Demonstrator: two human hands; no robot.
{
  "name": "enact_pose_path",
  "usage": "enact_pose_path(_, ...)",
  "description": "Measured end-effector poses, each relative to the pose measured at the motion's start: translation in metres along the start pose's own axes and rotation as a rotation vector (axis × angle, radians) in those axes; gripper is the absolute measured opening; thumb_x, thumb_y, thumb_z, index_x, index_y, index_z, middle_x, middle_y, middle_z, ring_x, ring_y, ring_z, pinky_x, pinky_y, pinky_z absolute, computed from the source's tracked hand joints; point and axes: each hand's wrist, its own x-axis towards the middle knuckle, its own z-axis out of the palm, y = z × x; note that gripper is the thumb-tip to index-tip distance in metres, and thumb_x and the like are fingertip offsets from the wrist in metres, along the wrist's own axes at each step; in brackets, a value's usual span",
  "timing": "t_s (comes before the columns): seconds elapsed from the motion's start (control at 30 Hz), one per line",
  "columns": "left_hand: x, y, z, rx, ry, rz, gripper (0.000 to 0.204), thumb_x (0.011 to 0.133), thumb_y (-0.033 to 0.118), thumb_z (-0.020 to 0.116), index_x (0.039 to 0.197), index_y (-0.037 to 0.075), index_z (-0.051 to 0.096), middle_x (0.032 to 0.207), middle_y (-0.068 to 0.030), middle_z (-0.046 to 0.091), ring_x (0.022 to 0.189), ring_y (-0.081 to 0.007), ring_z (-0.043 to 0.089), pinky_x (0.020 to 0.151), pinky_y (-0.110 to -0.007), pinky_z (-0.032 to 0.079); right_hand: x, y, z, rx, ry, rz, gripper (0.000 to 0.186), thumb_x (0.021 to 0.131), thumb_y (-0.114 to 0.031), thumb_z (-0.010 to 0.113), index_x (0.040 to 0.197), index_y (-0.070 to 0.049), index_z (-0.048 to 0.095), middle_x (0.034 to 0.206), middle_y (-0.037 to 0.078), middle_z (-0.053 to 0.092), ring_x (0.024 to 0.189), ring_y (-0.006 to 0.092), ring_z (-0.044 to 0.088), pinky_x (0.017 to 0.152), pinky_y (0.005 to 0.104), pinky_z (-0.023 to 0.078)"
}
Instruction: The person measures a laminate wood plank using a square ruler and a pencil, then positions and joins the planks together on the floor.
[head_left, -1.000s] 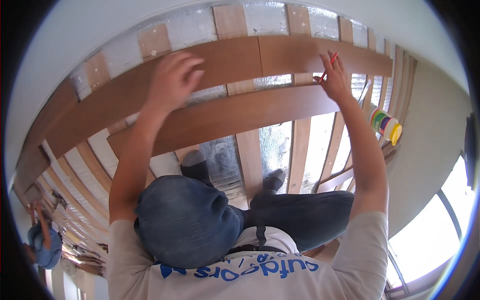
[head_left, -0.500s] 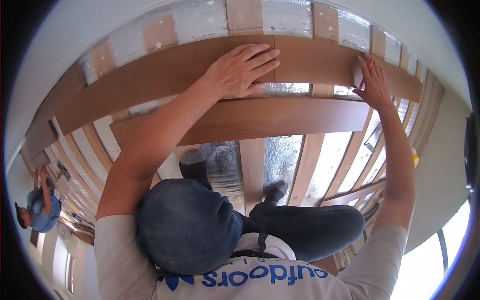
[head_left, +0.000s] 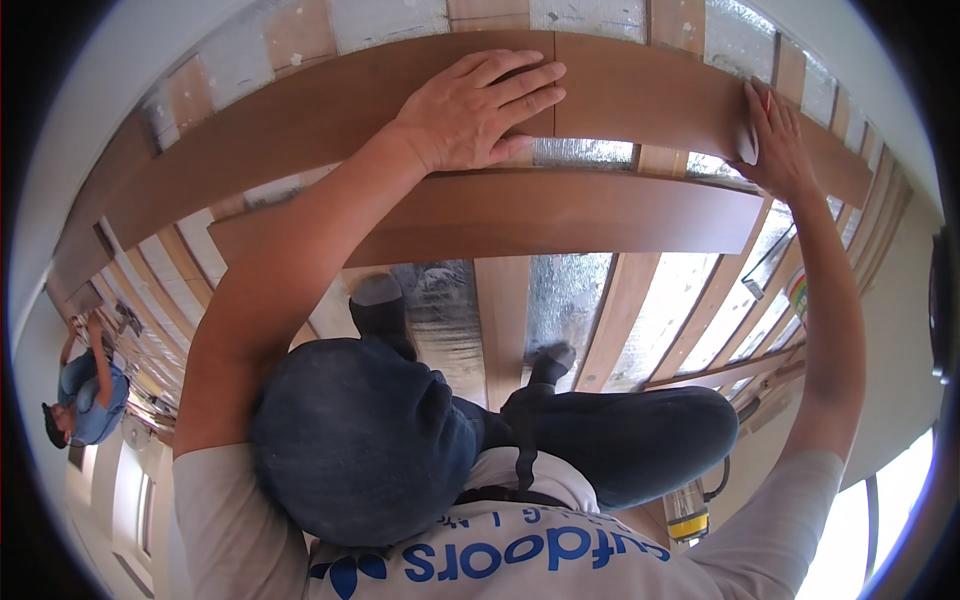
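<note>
My left hand (head_left: 478,115) lies flat on a long brown floorboard (head_left: 270,115), fingers spread, its fingertips just across the joint with a second brown board (head_left: 645,95). The two boards meet end to end at a thin seam. At the right part of the second board, my right hand (head_left: 778,145) rests against the wood, with a thin red pencil (head_left: 768,102) tucked among its fingers. Closer to me, a loose brown board (head_left: 560,215) lies across the wooden battens (head_left: 503,310), partly hidden behind my left forearm.
Silver foil sheeting (head_left: 568,300) shows between the battens. A wall curves along the far side. At lower right is a yellow-and-black power tool (head_left: 687,515); a colourful roll (head_left: 797,295) sits by my right forearm. Another person (head_left: 88,385) crouches at far left.
The boards and both hands appear slightly higher in the picture as the view shifts. My left hand stays on the seam and my right hand stays on the second board.
</note>
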Motion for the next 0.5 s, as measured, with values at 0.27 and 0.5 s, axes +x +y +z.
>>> enact_pose_path(0.27, 0.001, 0.001, 0.004, -0.020, 0.001, -0.005, 0.068, 0.095, 0.043, 0.074, 0.156, 0.021, 0.053, 0.169, 0.0033, 0.040, 0.153, -0.0204, 0.037, 0.125, -0.042, 0.036, 0.001, 0.001, -0.004, -0.014, -0.009, -0.005, 0.128, 0.069, -0.034, 0.096, 0.170, -0.016, 0.021, 0.170, 0.018, 0.034, 0.157, 0.0400, 0.032, 0.130, 0.0541, 0.026)
enact_pose_path(0.5, 0.000, -0.001, 0.005, -0.005, -0.012, -0.018, 0.069, 0.094, 0.045, 0.073, 0.156, 0.022, 0.053, 0.169, 0.0037, 0.040, 0.154, -0.0193, 0.037, 0.126, -0.041, 0.035, 0.006, -0.007, -0.012, -0.051, -0.018, 0.011, 0.126, 0.069, -0.034, 0.096, 0.170, -0.016, 0.022, 0.168, 0.018, 0.037, 0.155, 0.0404, 0.036, 0.129, 0.0532, 0.028)
